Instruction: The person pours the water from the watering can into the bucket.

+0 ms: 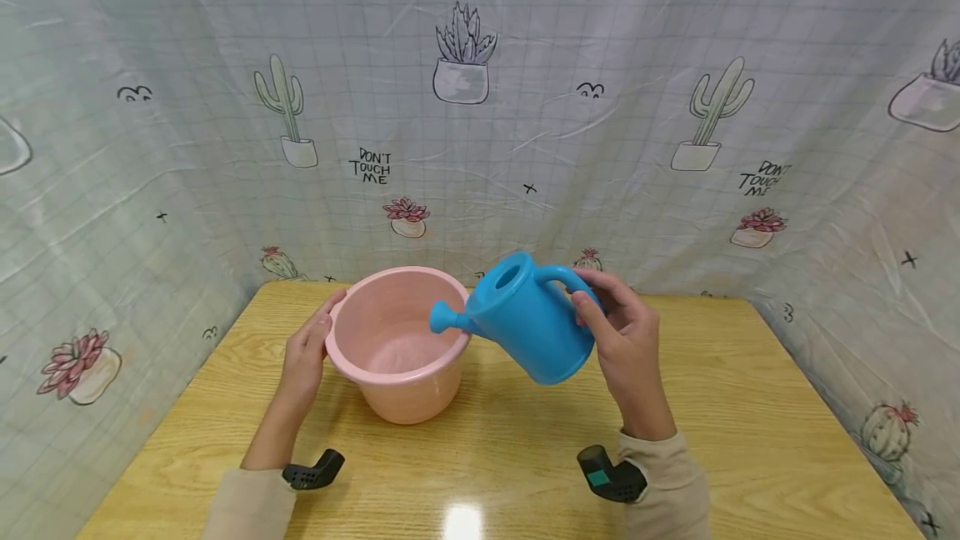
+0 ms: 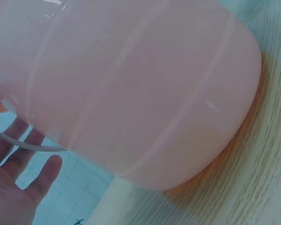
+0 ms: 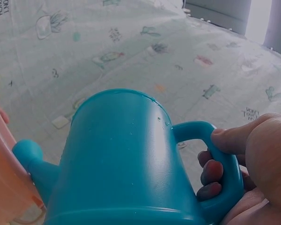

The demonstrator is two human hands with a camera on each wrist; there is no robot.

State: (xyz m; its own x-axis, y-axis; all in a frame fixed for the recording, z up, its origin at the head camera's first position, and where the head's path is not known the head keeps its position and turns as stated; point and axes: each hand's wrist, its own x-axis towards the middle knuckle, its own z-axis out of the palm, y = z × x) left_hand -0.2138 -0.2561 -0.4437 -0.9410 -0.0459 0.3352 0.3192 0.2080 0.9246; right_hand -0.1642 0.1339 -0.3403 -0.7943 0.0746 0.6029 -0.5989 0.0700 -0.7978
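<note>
A pink plastic basin (image 1: 408,402) stands on the wooden table, left of centre, its mouth facing up. My left hand (image 1: 307,348) holds the basin's left edge; in the left wrist view its fingers (image 2: 19,157) lie at a thin curved rim or handle. To the right, a blue watering can (image 1: 536,332) is held up, tilted left. Its spout (image 1: 447,318) reaches over the basin's right rim. My right hand (image 1: 622,336) grips the can's handle (image 3: 230,176), fingers curled through the loop and thumb on top. Droplets dot the can's side; no water stream shows.
The light wooden table (image 1: 750,423) extends to both sides and in front. A pale plastic sheet (image 1: 615,40) printed with cacti hangs behind and at the sides. Each wrist wears a black camera mount (image 1: 611,477). A bright lamp (image 3: 259,21) shows in the right wrist view.
</note>
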